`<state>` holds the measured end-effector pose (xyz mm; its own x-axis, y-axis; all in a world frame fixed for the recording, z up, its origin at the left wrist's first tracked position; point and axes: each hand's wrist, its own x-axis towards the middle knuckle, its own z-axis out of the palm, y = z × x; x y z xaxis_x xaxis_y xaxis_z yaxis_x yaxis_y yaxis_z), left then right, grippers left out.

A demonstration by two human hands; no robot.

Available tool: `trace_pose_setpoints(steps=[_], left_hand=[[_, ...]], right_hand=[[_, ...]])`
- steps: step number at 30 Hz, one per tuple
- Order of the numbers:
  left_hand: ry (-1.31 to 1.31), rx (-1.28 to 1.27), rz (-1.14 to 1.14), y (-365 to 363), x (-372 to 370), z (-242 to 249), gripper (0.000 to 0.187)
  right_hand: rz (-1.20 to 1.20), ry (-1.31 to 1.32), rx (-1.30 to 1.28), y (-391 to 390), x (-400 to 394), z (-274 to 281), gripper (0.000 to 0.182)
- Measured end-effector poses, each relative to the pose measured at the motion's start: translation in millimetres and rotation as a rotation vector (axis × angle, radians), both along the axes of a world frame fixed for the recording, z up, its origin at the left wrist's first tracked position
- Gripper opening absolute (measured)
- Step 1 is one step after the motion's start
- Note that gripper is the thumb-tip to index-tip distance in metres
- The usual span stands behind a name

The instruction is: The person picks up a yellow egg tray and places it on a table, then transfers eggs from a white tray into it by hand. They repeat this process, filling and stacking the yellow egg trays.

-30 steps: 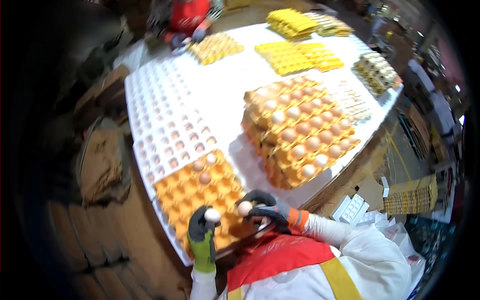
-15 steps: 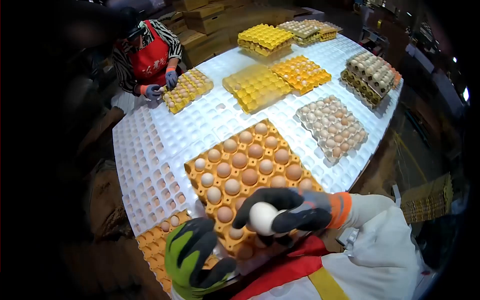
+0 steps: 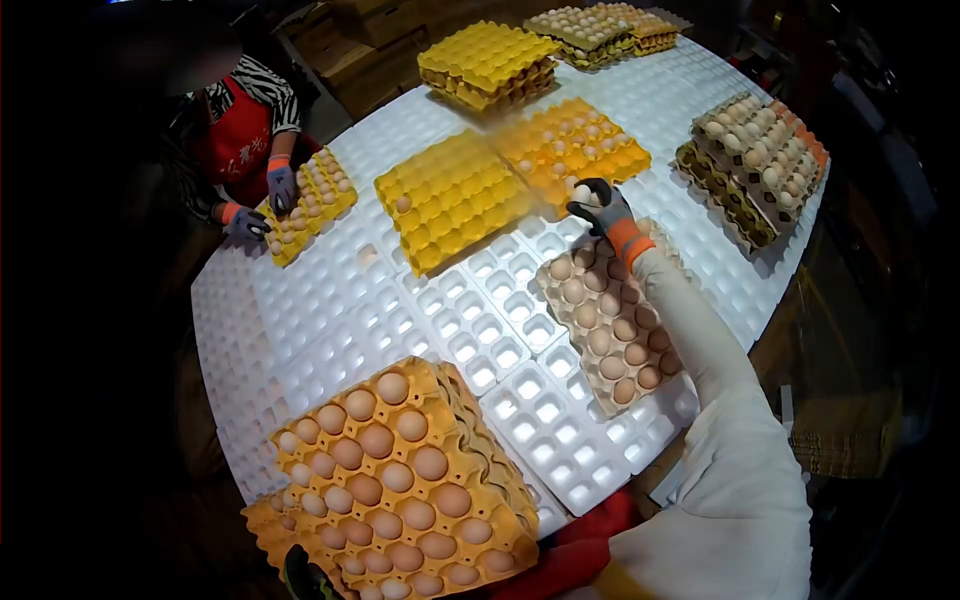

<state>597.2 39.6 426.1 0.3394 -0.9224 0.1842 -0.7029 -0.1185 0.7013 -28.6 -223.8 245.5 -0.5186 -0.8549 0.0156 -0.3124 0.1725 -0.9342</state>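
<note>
My right hand (image 3: 604,212), in a grey and black glove with an orange cuff, reaches across the table with its fingers closed on a white egg (image 3: 583,195). It is just short of the near edge of an orange-yellow tray (image 3: 625,162) partly filled with eggs. Below my wrist lies a grey tray (image 3: 549,290) of brown eggs. Only part of my left hand (image 3: 305,575), in a green and black glove, shows at the bottom edge, beside an orange tray (image 3: 432,385) of eggs on a stack. Its fingers are mostly cut off from view.
A yellow tray (image 3: 450,190) holding one egg lies mid-table. Stacked yellow trays (image 3: 488,55) and grey egg trays (image 3: 690,170) stand farther off. White dimpled panels (image 3: 350,290) cover the table. Across at left, a co-worker's gloved hands (image 3: 282,186) touch another yellow tray (image 3: 325,195).
My right hand has carried the white egg from above the near orange tray out to the far orange-yellow one. The view has shifted, and my left hand has dropped mostly out of frame.
</note>
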Motion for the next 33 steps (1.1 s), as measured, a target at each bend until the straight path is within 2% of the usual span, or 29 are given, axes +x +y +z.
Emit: trace_pose_setpoints(steps=[1, 3, 6, 9, 10, 14, 17, 19, 21, 24, 26, 27, 29, 30, 31, 32, 33], left_hand=[[0.063, 0.002, 0.047, 2, -5, 1, 0.034], [-0.05, -0.006, 0.037, 0, -9, 1, 0.035], [-0.073, 0.003, 0.083, 0, -18, 9, 0.034], [-0.13, -0.011, 0.128, 4, -17, 11, 0.034], [-0.166, -0.002, 0.159, 7, -17, 14, 0.034], [-0.127, 0.017, 0.259, 8, -35, 23, 0.033], [-0.181, -0.023, 0.209, 15, -29, 27, 0.033], [-0.26, -0.037, 0.194, 25, -17, 18, 0.033], [-0.362, -0.013, 0.212, 35, 0, 13, 0.033], [-0.511, 0.015, 0.274, 55, 15, 4, 0.034], [-0.621, 0.052, 0.329, 68, 15, 4, 0.035], [-0.551, 0.046, 0.37, 70, 16, 3, 0.035], [-0.392, 0.037, 0.442, 75, 13, -4, 0.036], [-0.399, 0.048, 0.446, 78, 12, -7, 0.037], [-0.407, 0.055, 0.448, 79, 12, -10, 0.037], [-0.422, 0.064, 0.439, 78, 15, -10, 0.038], [-0.438, 0.071, 0.425, 74, 20, -10, 0.038]], right_hand=[[-0.05, 0.385, -0.054, -23, -16, -14, 0.058], [-0.002, 0.49, -0.041, -55, -23, -19, 0.057], [0.097, 0.663, 0.273, -75, -19, -18, 0.053], [0.082, 0.53, 0.116, -86, -35, -28, 0.049], [0.012, 0.555, 0.134, -92, -42, -31, 0.042], [0.246, 0.543, -0.114, -130, -46, -39, 0.039], [0.19, 0.512, 0.066, -142, -46, -27, 0.041], [0.037, -0.043, -0.089, -166, -59, -20, 0.038], [0.021, -0.171, -0.152, -186, -60, -22, 0.035], [0.102, 0.475, -0.257, -223, -54, -52, 0.034], [0.118, 0.871, 0.212, -231, -40, -43, 0.037], [0.11, 1.072, 0.455, -226, -34, -30, 0.039], [-0.001, 1.089, 0.261, -219, -10, -6, 0.041], [-0.057, 1.09, 0.163, -221, 4, -2, 0.043], [-0.011, 1.067, 0.051, -229, 22, -2, 0.043], [0.207, 0.887, -0.044, -242, 43, -4, 0.043], [0.344, 0.83, -0.188, -262, 69, -22, 0.048]])
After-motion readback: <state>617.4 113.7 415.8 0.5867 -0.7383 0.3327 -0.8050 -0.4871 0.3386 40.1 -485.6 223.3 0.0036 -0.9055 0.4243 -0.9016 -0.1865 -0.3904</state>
